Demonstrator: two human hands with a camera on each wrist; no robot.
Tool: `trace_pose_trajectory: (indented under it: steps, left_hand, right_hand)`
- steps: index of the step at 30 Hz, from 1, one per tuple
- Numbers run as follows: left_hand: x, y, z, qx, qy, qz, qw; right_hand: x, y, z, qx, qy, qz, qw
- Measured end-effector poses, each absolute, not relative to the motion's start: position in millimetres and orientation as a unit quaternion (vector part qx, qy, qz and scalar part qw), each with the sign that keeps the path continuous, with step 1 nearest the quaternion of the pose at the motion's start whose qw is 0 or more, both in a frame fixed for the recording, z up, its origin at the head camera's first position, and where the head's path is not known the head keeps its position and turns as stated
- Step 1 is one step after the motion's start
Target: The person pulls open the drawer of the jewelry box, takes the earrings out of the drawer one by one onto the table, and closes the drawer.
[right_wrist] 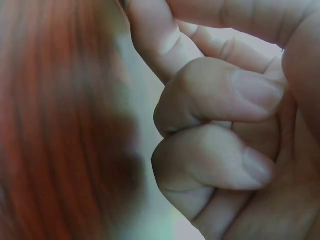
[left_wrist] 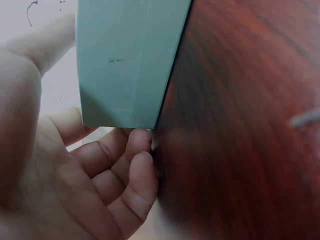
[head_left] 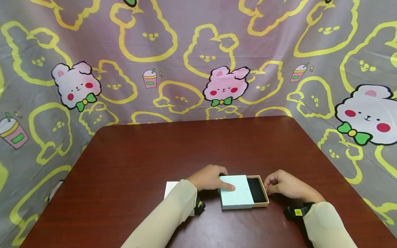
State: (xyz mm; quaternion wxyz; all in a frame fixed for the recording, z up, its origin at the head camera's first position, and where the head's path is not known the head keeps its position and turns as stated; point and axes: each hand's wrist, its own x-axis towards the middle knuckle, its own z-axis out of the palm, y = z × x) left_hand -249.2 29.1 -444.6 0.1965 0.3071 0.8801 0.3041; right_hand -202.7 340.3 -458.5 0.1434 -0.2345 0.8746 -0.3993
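Observation:
A drawer-style box lies on the table in the head view, its pale blue-green sleeve (head_left: 236, 194) to the left. Out of the sleeve's right end stands part of a tan inner tray (head_left: 260, 204) with a black lining (head_left: 257, 190). My left hand (head_left: 209, 178) grips the sleeve's left end, thumb on top and fingers at the far side; the left wrist view shows the sleeve's end face (left_wrist: 125, 65) near the palm. At the tray's right end, my right hand (head_left: 283, 184) pinches the edge with curled fingers. In the right wrist view the contact itself is out of sight.
A white flat item (head_left: 171, 187) lies under my left forearm, mostly hidden by the sleeve of my clothing. The dark red-brown table (head_left: 192, 148) extends to a patterned curtain (head_left: 183, 44) at the back and sides. A pale object (head_left: 56, 190) shows past the table's left edge.

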Motion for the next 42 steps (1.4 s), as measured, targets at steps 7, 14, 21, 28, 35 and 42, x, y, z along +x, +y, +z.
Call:
trace_pose_trajectory:
  steps: [7, 14, 21, 28, 35, 42]
  left_hand:
    - [-249.2, 28.7, -443.3, 0.309, 0.881, 0.298, 0.197]
    - [-248.2, 29.2, -444.8, 0.313, 0.88, 0.298, 0.198]
    - [-249.6, 29.4, -444.3, 0.315, 0.881, 0.296, 0.196]
    - [-249.5, 28.8, -444.8, 0.31, 0.882, 0.296, 0.196]
    - [-249.6, 29.2, -444.5, 0.311, 0.881, 0.297, 0.198]
    - [-248.5, 28.9, -441.6, 0.307, 0.88, 0.301, 0.202]
  right_hand:
    - [-202.1, 342.1, -457.2, -0.217, 0.878, -0.399, 0.15]
    - [-200.9, 345.7, -457.3, -0.212, 0.883, -0.392, 0.148]
    - [-202.1, 345.8, -456.2, -0.21, 0.885, -0.388, 0.151]
    - [-201.8, 344.5, -454.2, -0.207, 0.889, -0.377, 0.158]
    - [-202.4, 347.6, -454.1, -0.207, 0.895, -0.364, 0.156]
    - [-202.4, 349.8, -453.3, -0.199, 0.895, -0.365, 0.16]
